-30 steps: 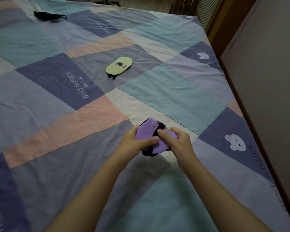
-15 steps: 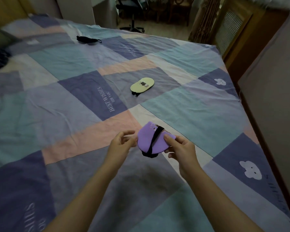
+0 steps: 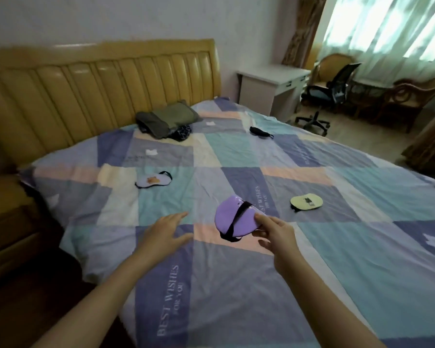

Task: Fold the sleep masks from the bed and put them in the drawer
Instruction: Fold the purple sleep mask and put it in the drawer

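A folded purple sleep mask (image 3: 232,218), crossed by its black strap, is pinched at its right edge between the thumb and fingers of the right hand (image 3: 278,234) and is held just above the patchwork bedspread (image 3: 236,285). The left hand (image 3: 165,233) is seen open, fingers extended and slightly spread, palm down above the bedspread to the left of the mask; nothing is held in it, and whether the cover is touched cannot be told. A pale yellow sleep mask (image 3: 306,202) is laid flat on the bedspread, to the right of the purple one and apart from it. A white sleep mask (image 3: 153,180) with an orange motif is laid farther left, toward the headboard. A black sleep mask (image 3: 260,132) is laid near the far edge of the bed. Dark folded fabric (image 3: 167,119) is piled against the yellow padded headboard (image 3: 98,86). A white desk (image 3: 271,82) and a black office chair (image 3: 329,94) are placed beyond the bed, near the curtained window.
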`<action>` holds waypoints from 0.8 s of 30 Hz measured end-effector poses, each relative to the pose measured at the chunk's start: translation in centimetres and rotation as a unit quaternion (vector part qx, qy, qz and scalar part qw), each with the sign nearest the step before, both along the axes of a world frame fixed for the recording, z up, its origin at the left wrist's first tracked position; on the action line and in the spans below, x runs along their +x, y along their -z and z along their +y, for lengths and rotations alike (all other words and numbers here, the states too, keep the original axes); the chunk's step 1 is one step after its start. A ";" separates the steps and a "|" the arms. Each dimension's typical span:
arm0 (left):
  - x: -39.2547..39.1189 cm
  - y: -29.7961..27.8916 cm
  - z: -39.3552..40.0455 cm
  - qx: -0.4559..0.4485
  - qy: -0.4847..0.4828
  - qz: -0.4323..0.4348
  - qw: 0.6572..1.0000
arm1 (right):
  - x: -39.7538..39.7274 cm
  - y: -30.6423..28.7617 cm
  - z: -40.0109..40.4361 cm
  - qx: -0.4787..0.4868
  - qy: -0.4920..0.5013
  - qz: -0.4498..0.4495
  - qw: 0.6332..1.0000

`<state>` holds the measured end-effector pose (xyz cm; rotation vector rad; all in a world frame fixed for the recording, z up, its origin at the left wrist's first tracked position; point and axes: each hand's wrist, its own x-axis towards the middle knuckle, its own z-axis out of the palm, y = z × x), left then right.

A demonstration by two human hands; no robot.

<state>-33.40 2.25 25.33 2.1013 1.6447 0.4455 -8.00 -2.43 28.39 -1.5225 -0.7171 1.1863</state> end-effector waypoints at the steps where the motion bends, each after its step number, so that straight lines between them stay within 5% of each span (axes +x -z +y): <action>1: -2.0 -1.7 -0.9 0.012 -0.018 0.002 1.000 | -1.7 -1.8 0.1 0.000 -0.022 -0.004 1.000; 9: -21.5 -12.4 -6.8 0.182 -0.104 0.224 0.952 | -19.0 -12.4 4.3 0.039 -0.208 -0.029 0.977; 24: -53.8 -11.7 -12.4 0.097 -0.298 0.310 0.897 | -60.2 -11.2 8.2 0.050 -0.446 -0.026 0.893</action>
